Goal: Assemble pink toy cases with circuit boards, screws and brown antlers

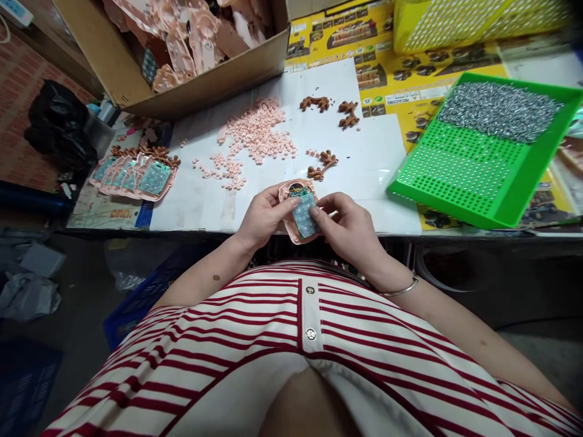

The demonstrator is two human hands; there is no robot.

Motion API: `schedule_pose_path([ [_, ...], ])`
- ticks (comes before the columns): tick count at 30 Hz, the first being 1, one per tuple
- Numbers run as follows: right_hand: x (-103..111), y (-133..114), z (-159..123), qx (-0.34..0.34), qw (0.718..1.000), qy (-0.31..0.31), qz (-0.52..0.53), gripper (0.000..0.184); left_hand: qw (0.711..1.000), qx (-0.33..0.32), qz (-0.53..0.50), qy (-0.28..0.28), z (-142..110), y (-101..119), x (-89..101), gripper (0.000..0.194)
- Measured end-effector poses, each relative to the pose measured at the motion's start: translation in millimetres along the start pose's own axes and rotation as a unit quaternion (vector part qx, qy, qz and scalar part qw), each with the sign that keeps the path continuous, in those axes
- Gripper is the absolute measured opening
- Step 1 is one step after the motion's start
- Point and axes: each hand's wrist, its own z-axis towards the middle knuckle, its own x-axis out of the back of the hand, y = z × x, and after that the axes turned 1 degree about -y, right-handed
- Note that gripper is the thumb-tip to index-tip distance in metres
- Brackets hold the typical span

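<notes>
Between my two hands, at the table's front edge, is a pink plastic toy casing [294,235] with a translucent bluish keypad [305,213] and a bit of green circuit board in it. My left hand [268,212] grips the casing's left side, thumb on the keypad's upper left. From the right, my right hand [344,226] holds the other side, its thumb pressed to the keypad's right edge. Just beyond lies a brown antler-shaped piece [324,164]. More brown antler pieces [314,103] lie farther back, near a heap of small pink plastic parts [262,130].
A green perforated tray [478,164] with many small metal screws [501,109] stands on the right. Several similar casings [155,179] overlap at the left. A cardboard box [218,70] of pink shells is at back left, a yellow basket [483,24] at back right.
</notes>
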Motion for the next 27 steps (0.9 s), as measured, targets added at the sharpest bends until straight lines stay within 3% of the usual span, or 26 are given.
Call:
schedule_pose_path([
  [4,8.0,3.1,0.7,0.171,0.973,0.044,-0.151,0.03,1.0,0.005,-0.005,-0.01,-0.8,0.8,1.2,0.046],
  [8,10.5,4.4,3.6,0.301,0.93,-0.037,-0.208,0.073,1.0,-0.002,0.0,-0.025,-0.1,-0.6,3.0,0.046],
  [11,10.7,5.3,4.4,0.295,0.914,-0.09,-0.262,0.084,1.0,0.004,-0.002,-0.019,1.0,-2.8,5.1,0.047],
  [15,10.6,4.1,4.2,0.278,0.912,-0.112,-0.28,0.088,0.999,0.019,0.008,-0.031,2.0,-4.0,7.5,0.048],
  [22,8.7,-3.3,1.2,0.255,0.909,-0.085,-0.318,0.092,0.998,0.009,0.019,-0.065,2.2,-1.5,6.4,0.054],
  [27,6.5,-1.8,-2.6,0.254,0.9,-0.061,-0.348,0.086,0.998,0.022,0.002,-0.061,2.7,-5.3,7.1,0.047],
])
